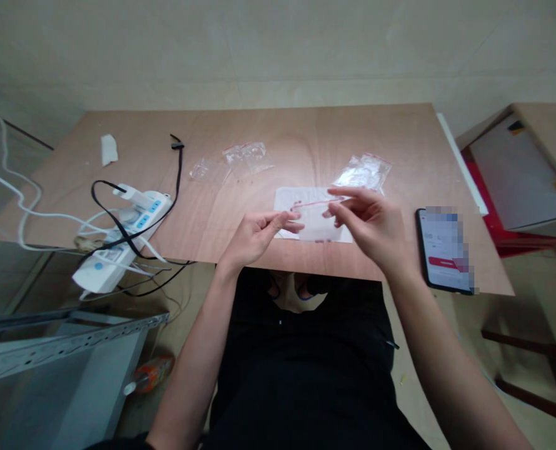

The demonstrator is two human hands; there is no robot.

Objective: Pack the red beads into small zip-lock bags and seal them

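A thin red strip (313, 204) runs nearly level between my hands; whether it is a cord or the edge of a clear bag, I cannot tell. My left hand (257, 236) pinches near its left end, thumb and index finger together. At the other end, my right hand (369, 219) has its thumb and fingers closed around the strip, with the index finger stretched above. Beneath both hands lies a whitish, see-through flat sheet (285, 195), partly covered by my fingers. Just behind my right hand is a crumpled clear plastic bag (365, 170) with a red edge.
More clear bags (247, 155) lie at the back middle of the wooden table (306, 128). A white power strip (140, 219) with tangled cables is on the left. A phone (440, 250) rests at the right front edge. A white scrap (109, 150) sits back left.
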